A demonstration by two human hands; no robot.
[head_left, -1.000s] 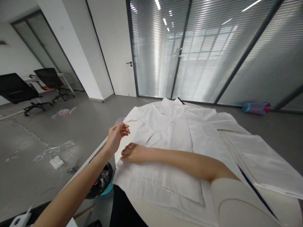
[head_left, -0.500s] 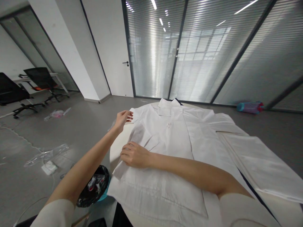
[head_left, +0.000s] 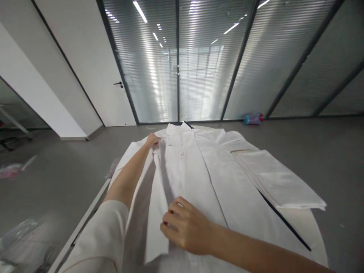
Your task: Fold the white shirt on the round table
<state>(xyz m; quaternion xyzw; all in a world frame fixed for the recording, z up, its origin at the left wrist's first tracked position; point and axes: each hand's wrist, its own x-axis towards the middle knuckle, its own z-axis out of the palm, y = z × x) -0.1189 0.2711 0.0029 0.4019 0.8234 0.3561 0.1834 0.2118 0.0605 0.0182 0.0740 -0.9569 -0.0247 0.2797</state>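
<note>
A white shirt with a standing collar is spread front side up. Near the collar my left hand is closed on the front edge, and a strip of cloth hangs in a raised fold below it. My right hand hovers over the lower front beside the fold's free end. Its fingers are loosely curled and apart, and no cloth shows between them; the thumb is mostly hidden. The right sleeve in view lies folded out to the side.
Under the shirt is a pale rounded table or board. A metal rail runs along its left. Clear plastic wrapping lies on the grey floor. A blue and pink bundle rests by the glass partition.
My left hand has moved to the shirt near the collar and taken hold of its edge. The front edge is raised in a fold. My right hand has come off the left side cloth.
</note>
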